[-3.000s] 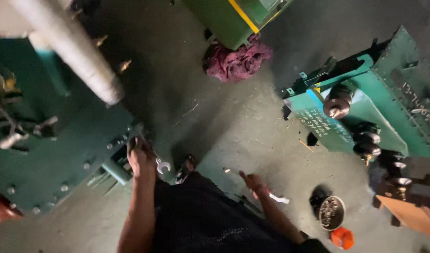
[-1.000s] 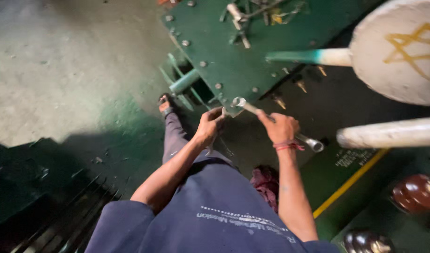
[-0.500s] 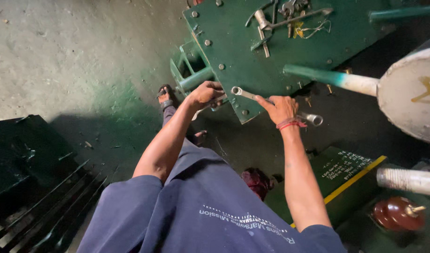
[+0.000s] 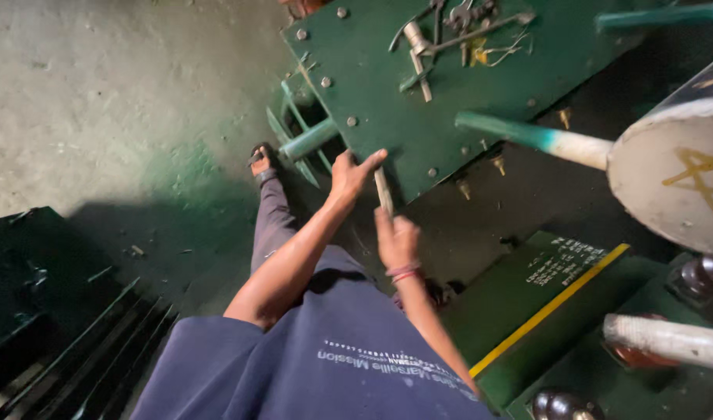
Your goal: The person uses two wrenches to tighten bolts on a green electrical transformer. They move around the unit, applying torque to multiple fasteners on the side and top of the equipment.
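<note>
- Hands meet at the near edge of a large green steel cover plate [image 4: 387,85], seen from above the person's head.
- The left hand [image 4: 349,173] lies against that edge with the fingers spread apart; the forefinger points up and right onto the plate, and the thumb sits at the top of a metal tool.
- The right hand [image 4: 395,239] is clamped around the lower part of the tool, a slim grey metal wrench [image 4: 384,193] standing nearly upright in the view, with its upper end at the plate's edge, just right of the left hand.
- A red and white band [image 4: 404,273] circles the right wrist.
- The plate carries round bolt heads [image 4: 352,121] along its border, and grey metal fittings with wires [image 4: 442,35] lie on its far part.
- A green pipe stub [image 4: 310,140] sticks out from the plate's left side, just far-left of the left hand.
- A green rod with a white end [image 4: 535,140] crosses to the right, reaching a round white disc with a yellow mark [image 4: 675,175].
- The person's sandalled foot [image 4: 262,162] rests on the concrete floor [image 4: 100,101], left of the hands.
- At the near right lie a green panel with a yellow stripe [image 4: 547,307], brown insulators [image 4: 702,276] and a white cylinder [image 4: 667,341].
- Dark metal fins [image 4: 61,342] fill the near left corner.
</note>
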{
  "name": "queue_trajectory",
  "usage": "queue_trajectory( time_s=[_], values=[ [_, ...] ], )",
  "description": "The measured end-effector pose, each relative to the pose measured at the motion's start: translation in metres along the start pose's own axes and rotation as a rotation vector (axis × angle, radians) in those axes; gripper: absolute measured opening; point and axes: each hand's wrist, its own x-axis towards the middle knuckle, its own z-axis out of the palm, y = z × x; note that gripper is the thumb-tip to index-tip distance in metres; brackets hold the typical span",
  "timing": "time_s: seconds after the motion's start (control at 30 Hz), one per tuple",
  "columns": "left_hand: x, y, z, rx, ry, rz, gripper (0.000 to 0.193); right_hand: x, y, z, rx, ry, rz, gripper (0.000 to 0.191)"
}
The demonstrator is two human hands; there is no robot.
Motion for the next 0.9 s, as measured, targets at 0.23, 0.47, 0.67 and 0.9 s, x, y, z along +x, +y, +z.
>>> queue_trajectory(
  time_s=[0.23, 0.47, 0.67, 0.9],
  values=[
    [0.002, -0.01, 0.0, -0.004, -0.048, -0.112, 0.05, 0.1, 0.026, -0.049, -0.362, -0.382, -0.126, 0.066],
    [0.004, -0.006, 0.009, -0.077, -0.074, 0.004, 0.049, 0.028, 0.011, -0.027, -0.116, -0.047, -0.073, 0.063],
    [0.011, 0.002, -0.002, 0.042, -0.166, -0.17, 0.052, 0.17, 0.072, -0.041, -0.348, -0.395, -0.171, 0.073],
    [-0.001, 0.007, 0.014, -0.094, -0.116, -0.121, 0.051, 0.053, 0.04, -0.034, -0.41, -0.18, -0.056, 0.054]
  ],
)
